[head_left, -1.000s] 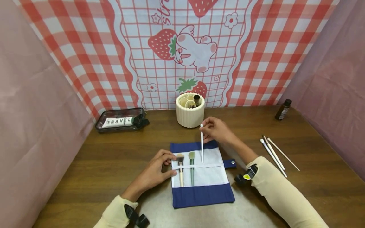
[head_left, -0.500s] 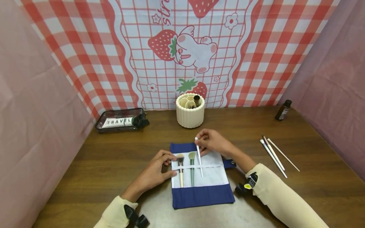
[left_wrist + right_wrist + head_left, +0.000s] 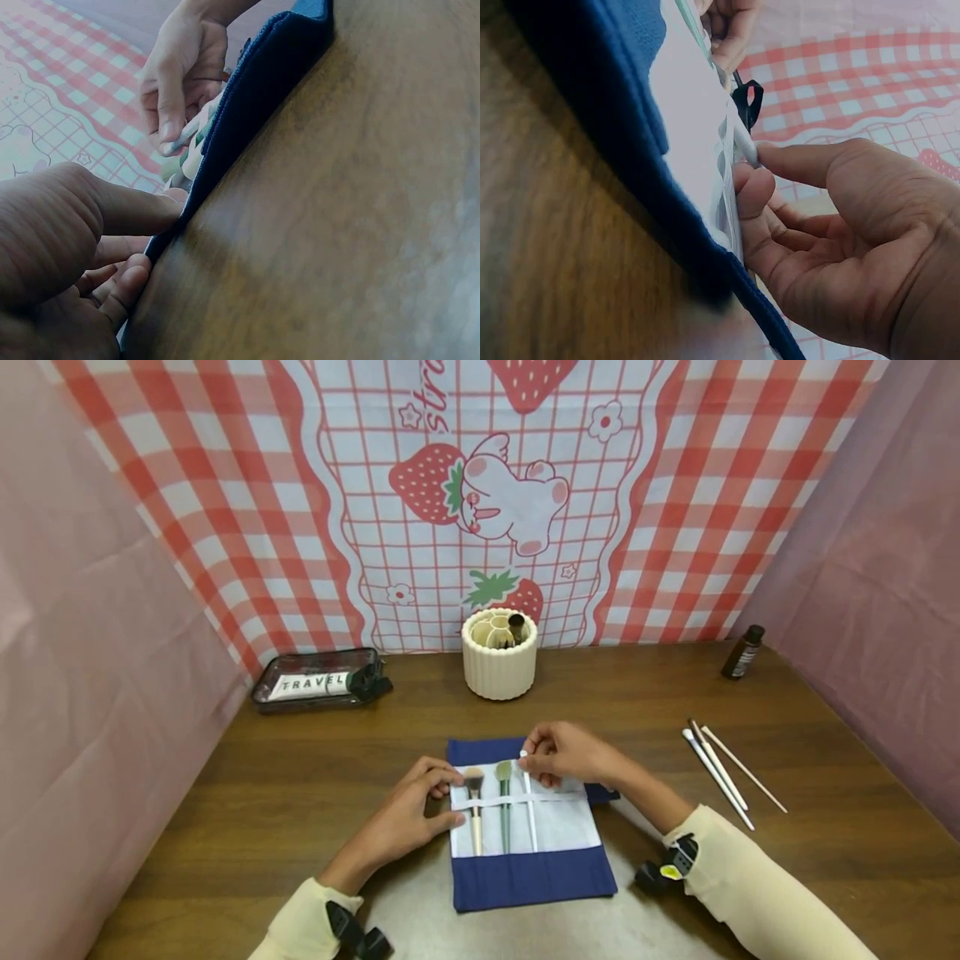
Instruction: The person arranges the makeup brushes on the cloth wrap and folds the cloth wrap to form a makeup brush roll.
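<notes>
White brush point(image 3: 532, 828) on brush roll point(image 3: 534, 878).
Between the side edges of the surface point(image 3: 300, 777), the brush is pinched by the right hand point(image 3: 566, 754); the roll's left edge is touched by the relaxed left hand point(image 3: 408, 806).

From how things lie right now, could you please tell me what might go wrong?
The slim white tool might snag at the rim of the blue pocket, where its visible part ends. The cloth holder could shift if pushed, as the left grip touches only its edge. The right sleeve might knock the loose tools nearby when the arm moves.
</notes>
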`<state>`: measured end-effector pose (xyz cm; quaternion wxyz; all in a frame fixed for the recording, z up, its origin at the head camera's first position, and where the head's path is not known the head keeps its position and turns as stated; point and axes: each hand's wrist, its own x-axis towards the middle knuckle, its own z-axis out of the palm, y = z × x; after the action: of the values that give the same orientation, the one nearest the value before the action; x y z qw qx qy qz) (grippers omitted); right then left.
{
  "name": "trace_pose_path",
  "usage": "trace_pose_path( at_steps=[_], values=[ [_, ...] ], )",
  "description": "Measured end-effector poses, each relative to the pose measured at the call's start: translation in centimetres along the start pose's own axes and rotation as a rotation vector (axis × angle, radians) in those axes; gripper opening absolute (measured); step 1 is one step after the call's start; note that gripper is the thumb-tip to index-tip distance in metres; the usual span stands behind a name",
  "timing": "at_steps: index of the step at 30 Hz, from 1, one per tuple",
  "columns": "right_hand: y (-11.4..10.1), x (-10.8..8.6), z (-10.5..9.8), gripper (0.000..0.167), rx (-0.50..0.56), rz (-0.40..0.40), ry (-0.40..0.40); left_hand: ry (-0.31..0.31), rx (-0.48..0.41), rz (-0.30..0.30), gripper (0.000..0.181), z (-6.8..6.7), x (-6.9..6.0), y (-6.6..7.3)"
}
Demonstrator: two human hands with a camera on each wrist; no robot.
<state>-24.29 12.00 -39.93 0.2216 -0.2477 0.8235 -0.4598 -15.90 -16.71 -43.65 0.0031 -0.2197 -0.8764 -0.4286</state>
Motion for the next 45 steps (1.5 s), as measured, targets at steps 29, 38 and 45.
trace_pose_path(
  at_steps=[29, 38, 45],
  values=[
    [2.0, -8.4, -11.7, 0.018, -0.828, 0.25, 0.404, 0.004, -0.016, 0.0, 0.039, 0.1, -0.3, -0.3],
    [4.2, -10.0, -13.5, 0.031, -0.83, 0.323, 0.332, 0.005, -0.014, 0.006, 0.039, -0.1, 0.0, -0.1],
    [4.6, -9.8, -12.9, 0.03, -0.818, 0.323, 0.294, -0.005, -0.016, 0.007, 0.039, 0.0, 0.0, -0.2]
  ],
)
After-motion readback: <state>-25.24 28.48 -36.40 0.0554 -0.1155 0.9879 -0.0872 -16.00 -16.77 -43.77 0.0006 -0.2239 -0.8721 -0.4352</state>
